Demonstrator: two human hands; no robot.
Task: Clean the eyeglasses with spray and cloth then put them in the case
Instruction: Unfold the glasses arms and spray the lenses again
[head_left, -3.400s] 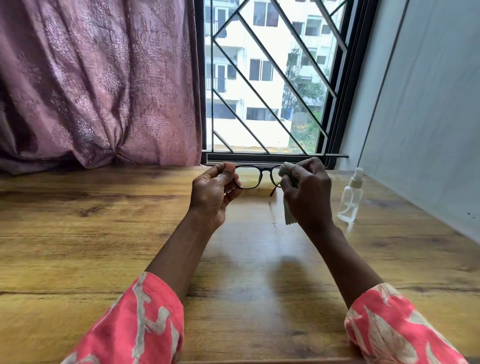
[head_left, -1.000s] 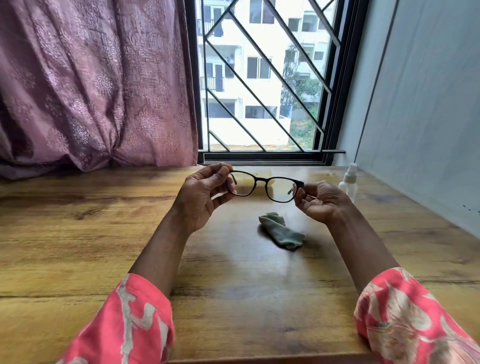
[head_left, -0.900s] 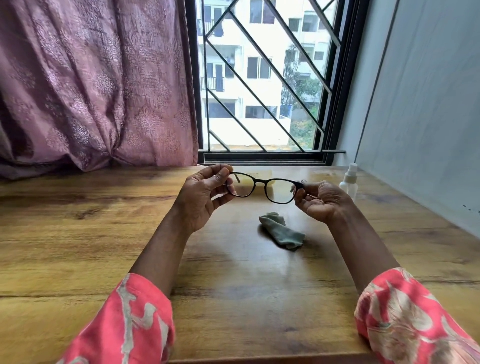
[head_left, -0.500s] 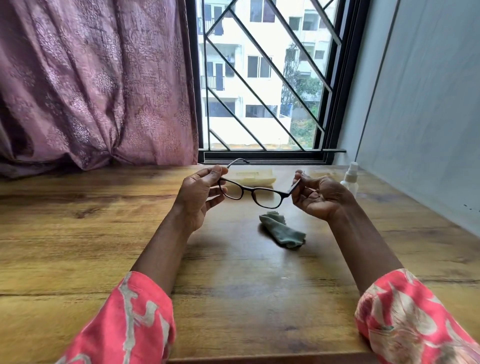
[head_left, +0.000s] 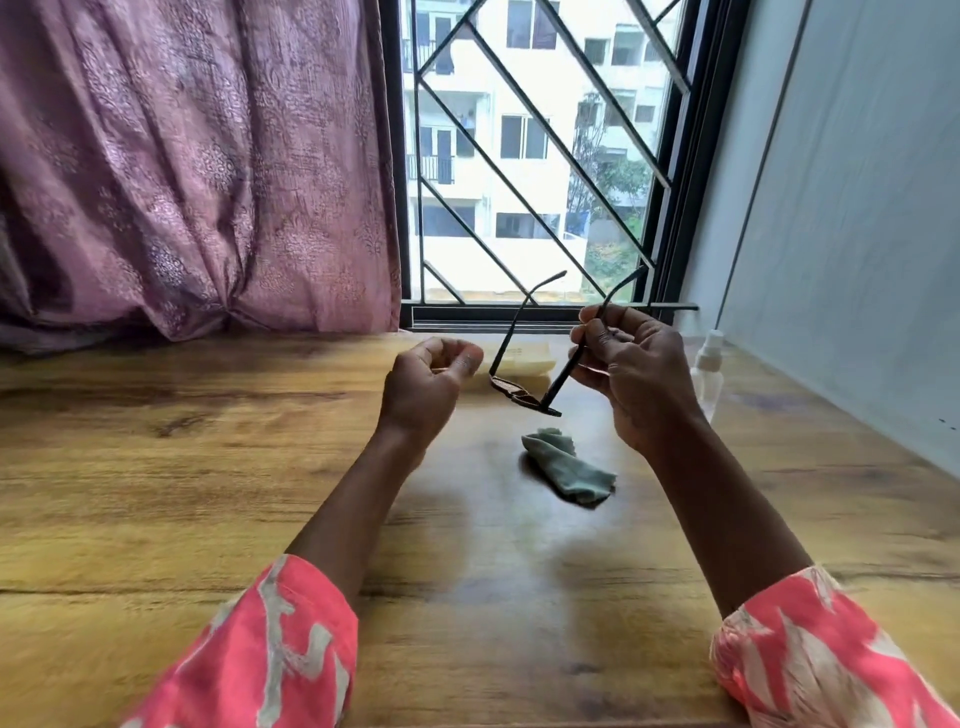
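My right hand (head_left: 631, 371) grips one temple arm of the black eyeglasses (head_left: 524, 396), which hang tilted with the lenses down and both arms pointing up toward the window. My left hand (head_left: 426, 387) is loosely curled just left of the frame, apart from it and holding nothing. The crumpled grey-green cloth (head_left: 569, 472) lies on the wooden table (head_left: 156, 493) below the glasses. A pale yellow case (head_left: 522, 358) lies flat behind the glasses near the window sill. The clear spray bottle (head_left: 707, 375) stands upright to the right of my right hand.
A mauve curtain (head_left: 182, 171) hangs at the back left. The barred window (head_left: 530, 156) is straight ahead, and a pale wall (head_left: 857, 208) runs along the table's right edge, close behind the bottle.
The cloth went from my right hand to the table. My left hand has let go of the glasses. My right hand has tipped them so the arms point up.
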